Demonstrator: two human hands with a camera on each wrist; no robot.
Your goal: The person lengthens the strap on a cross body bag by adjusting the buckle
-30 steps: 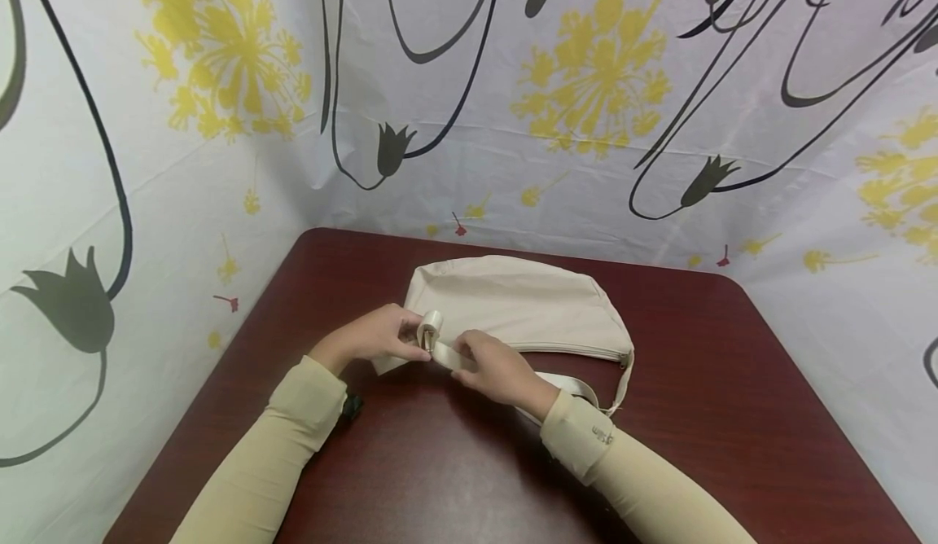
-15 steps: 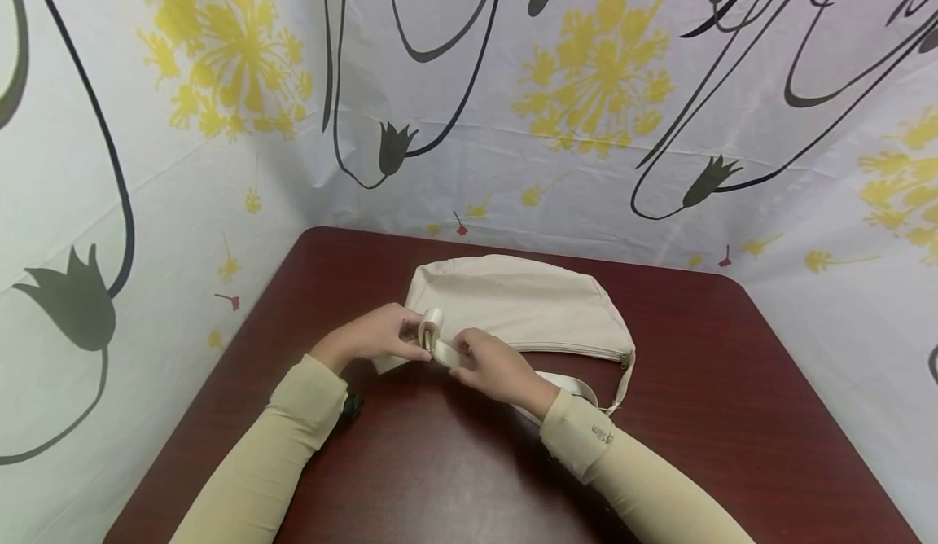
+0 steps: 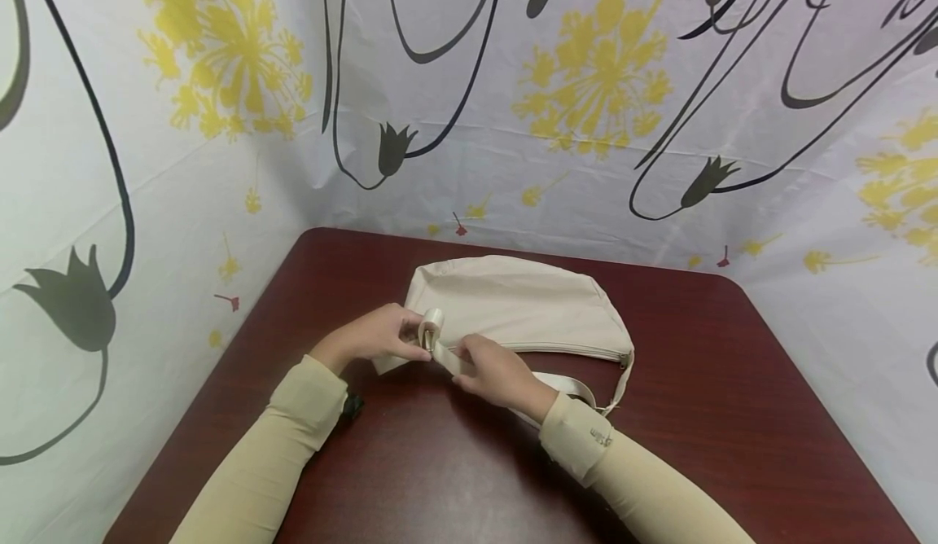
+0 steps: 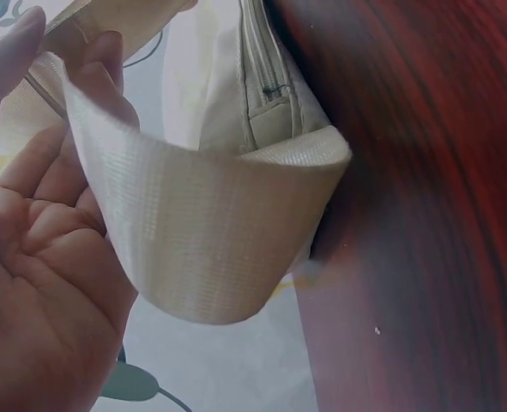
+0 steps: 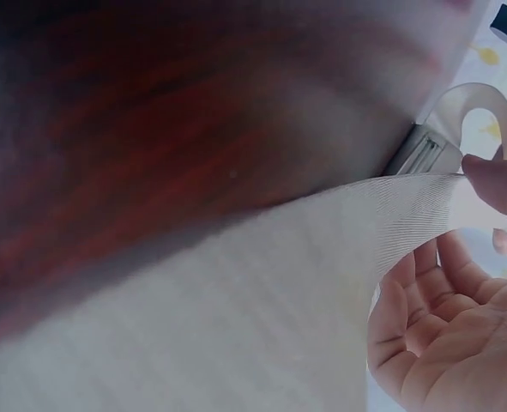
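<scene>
Dark red, wood-grained table (image 3: 418, 471) with a cream zippered bag (image 3: 516, 300) on top.

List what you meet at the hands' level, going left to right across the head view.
Left hand, gold-toned metal buckle on the cream webbing strap, right hand, small zipper pull at the right end of the cream fabric bag.

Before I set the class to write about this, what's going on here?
Someone is handling the strap of a cream bag. The left hand holds the strap at its buckle, where the webbing loops up, and the right hand grips the strap a little farther along. The bag lies on a dark red table, just beyond the hands.
</scene>
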